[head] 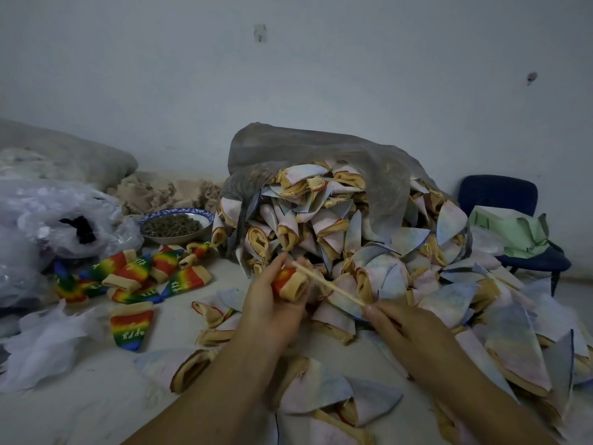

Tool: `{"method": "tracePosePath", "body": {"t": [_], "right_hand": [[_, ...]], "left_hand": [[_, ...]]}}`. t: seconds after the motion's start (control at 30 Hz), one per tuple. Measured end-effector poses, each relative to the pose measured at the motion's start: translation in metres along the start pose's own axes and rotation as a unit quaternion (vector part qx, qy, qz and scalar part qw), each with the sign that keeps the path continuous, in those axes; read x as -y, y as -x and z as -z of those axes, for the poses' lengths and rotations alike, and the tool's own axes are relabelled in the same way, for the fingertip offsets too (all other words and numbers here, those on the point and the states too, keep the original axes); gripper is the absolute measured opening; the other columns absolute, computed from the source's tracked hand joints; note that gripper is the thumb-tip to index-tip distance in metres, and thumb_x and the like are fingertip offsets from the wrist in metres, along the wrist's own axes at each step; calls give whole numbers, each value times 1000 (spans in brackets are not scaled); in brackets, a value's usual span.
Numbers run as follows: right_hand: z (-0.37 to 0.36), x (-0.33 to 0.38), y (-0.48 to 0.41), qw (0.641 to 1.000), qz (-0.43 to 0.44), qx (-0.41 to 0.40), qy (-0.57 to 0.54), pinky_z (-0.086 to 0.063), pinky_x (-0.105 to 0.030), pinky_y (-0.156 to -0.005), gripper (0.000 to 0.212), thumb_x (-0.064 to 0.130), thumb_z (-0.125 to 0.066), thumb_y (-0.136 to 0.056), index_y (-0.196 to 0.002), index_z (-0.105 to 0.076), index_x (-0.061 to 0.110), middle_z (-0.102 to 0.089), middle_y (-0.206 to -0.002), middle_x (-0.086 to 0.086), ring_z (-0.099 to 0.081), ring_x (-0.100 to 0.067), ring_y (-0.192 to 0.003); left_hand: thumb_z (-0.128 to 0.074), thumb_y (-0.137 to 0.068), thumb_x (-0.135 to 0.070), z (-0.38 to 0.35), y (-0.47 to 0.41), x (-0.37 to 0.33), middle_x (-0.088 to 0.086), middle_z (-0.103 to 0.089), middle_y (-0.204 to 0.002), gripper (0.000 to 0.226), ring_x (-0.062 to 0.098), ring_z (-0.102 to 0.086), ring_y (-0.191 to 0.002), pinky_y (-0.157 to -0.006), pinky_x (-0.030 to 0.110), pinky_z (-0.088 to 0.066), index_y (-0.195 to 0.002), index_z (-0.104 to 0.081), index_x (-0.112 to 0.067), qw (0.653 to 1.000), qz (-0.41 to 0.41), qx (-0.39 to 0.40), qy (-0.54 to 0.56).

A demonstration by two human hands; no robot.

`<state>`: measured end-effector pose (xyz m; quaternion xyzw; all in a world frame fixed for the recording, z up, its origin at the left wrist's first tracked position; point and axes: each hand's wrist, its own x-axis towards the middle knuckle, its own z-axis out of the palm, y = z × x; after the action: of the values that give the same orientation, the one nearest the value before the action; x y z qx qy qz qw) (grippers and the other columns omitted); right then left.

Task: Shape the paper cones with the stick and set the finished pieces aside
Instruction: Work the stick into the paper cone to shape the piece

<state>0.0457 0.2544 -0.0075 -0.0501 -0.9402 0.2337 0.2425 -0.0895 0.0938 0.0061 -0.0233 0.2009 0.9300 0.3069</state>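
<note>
My left hand (272,303) grips a rainbow-coloured cone (290,284) with a tan rim, its mouth turned toward me. My right hand (401,326) pinches the near end of a thin wooden stick (327,285). The stick slants up and left, and its far tip lies at the top of the held cone by my left fingertips. Several rainbow cones (134,277) lie in a loose group on the surface to the left. A big heap of pale, inside-out cones (337,226) spills from a grey bag (308,149) straight ahead and to the right.
A bowl (175,224) of dark pellets stands behind the rainbow group. Crumpled clear plastic bags (54,226) fill the left side, with white scraps (48,342) below them. A blue chair (513,226) holding green material stands at the right by the wall.
</note>
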Motion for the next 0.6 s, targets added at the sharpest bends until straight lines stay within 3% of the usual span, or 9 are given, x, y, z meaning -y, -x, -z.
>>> {"method": "tracePosePath", "body": {"t": [0.1, 0.2, 0.33, 0.53, 0.6], "right_hand": [[0, -4, -1, 998, 21, -8, 53, -43, -36, -54, 55, 66, -23, -82, -69, -55, 23, -55, -59, 2, -52, -12, -56], [1, -5, -1, 995, 22, -16, 93, -43, -33, -54, 61, 69, -20, -80, -73, -61, 24, -59, -61, 5, -54, -10, -58], [3, -8, -2, 988, 32, -17, 149, -47, -32, -58, 69, 69, -17, -81, -82, -66, 22, -65, -72, 3, -58, -10, -65], [-4, -7, -2, 985, 32, -16, 167, -43, -28, -54, 49, 58, -31, -88, -83, -67, 26, -64, -71, 5, -57, -10, -64], [-6, -6, -3, 988, 34, -12, 149, -40, -25, -52, 52, 60, -28, -87, -81, -67, 26, -63, -67, 6, -56, -9, -62]], "left_hand": [[-54, -100, -23, 2, -6, -5, 11, -62, -68, 21, 23, -71, -61, -67, 44, -59, -95, -58, -3, 999, -7, -20, 47], [-51, -101, -33, 4, -11, -9, 14, -62, -78, 32, 24, -71, -60, -57, 42, -60, -94, -58, -2, 996, -20, -34, 80], [-50, -100, -39, 3, -12, -12, 15, -65, -59, 38, 23, -69, -55, -52, 40, -60, -105, -57, -2, 994, -30, -34, 100], [-56, -96, -42, 1, -6, 0, 7, -60, -67, 40, 15, -62, -54, -57, 32, -58, -112, -60, -7, 999, -25, -23, 6], [-56, -96, -42, 0, -4, 6, 4, -55, -67, 39, 13, -58, -55, -57, 30, -57, -115, -59, -8, 1000, -22, -10, -18]]}}
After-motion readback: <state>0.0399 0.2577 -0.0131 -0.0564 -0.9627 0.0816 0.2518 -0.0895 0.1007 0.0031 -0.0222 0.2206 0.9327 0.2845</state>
